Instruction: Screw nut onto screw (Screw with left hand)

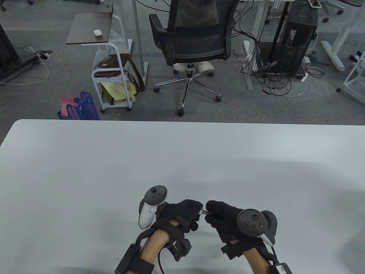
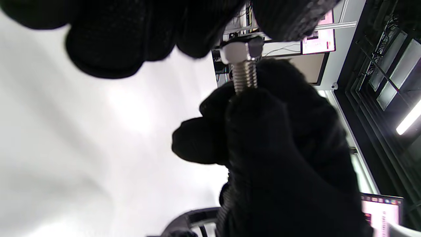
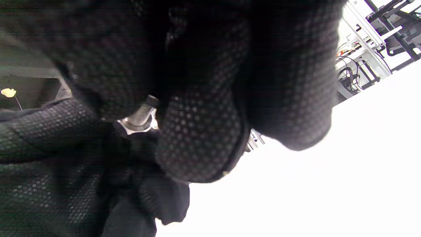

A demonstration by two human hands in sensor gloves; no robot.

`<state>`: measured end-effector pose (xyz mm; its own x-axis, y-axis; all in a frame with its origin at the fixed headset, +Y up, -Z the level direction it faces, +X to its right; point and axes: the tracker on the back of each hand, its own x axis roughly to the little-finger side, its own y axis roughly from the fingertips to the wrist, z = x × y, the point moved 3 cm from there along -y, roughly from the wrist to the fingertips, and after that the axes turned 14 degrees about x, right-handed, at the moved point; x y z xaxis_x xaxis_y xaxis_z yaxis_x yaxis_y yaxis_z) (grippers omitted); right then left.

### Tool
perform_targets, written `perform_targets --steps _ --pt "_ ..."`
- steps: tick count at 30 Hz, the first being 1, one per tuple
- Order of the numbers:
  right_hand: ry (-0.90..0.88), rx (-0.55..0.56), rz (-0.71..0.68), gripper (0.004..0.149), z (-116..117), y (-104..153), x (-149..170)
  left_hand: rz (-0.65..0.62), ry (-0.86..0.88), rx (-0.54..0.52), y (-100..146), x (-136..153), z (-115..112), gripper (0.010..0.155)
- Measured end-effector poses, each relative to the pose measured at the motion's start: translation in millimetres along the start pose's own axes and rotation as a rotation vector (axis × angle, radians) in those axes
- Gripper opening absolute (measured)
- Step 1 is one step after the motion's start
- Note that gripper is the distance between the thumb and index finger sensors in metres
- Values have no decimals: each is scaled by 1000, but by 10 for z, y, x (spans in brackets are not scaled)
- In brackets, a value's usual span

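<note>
Left hand (image 1: 182, 214) pinching nut (image 2: 241, 51), right hand (image 1: 225, 218) gripping screw (image 2: 245, 75) (threads showing)

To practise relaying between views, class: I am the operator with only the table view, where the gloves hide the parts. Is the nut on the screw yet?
Observer: Yes. In the left wrist view the nut sits on the screw, with bare thread showing below it.
Operator: Which hand holds which part?
Observer: The left hand pinches the nut from above in that view, and the right hand has its grip around the screw's shaft.
</note>
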<state>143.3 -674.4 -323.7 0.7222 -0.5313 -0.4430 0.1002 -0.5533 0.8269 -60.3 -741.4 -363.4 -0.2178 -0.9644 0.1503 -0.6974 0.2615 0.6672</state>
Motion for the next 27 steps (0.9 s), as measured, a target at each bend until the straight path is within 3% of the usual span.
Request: perform_targets --steps 3,6,8,11,16,19,21,23,27 --pt "8 0 -8 46 -5 -1 -5 -12 -16 36 -18 -42 -39 55" --pt "-6 8 -1 46 -15 -3 4 -24 17 110 -19 -51 -65 59" --pt "-4 6 -2 46 -12 -3 0 -31 35 75 -1 -31 -47 70" --pt "17 -5 -16 46 15 8 -13 -12 -1 -16 9 -17 -7 64" --pt "38 -7 -38 46 17 9 -39 2 -23 62 -24 -38 -53 55" --pt "26 -2 -28 46 12 9 -31 -12 1 82 -15 -29 -58 66" --pt "21 0 -24 45 12 12 -28 -4 -11 8 8 -22 -26 70" --pt "33 -2 -32 46 14 12 -39 8 -35 -21 9 -24 -13 64" --pt "41 -3 -36 45 15 11 -40 6 -40 35 -16 -51 -56 55"
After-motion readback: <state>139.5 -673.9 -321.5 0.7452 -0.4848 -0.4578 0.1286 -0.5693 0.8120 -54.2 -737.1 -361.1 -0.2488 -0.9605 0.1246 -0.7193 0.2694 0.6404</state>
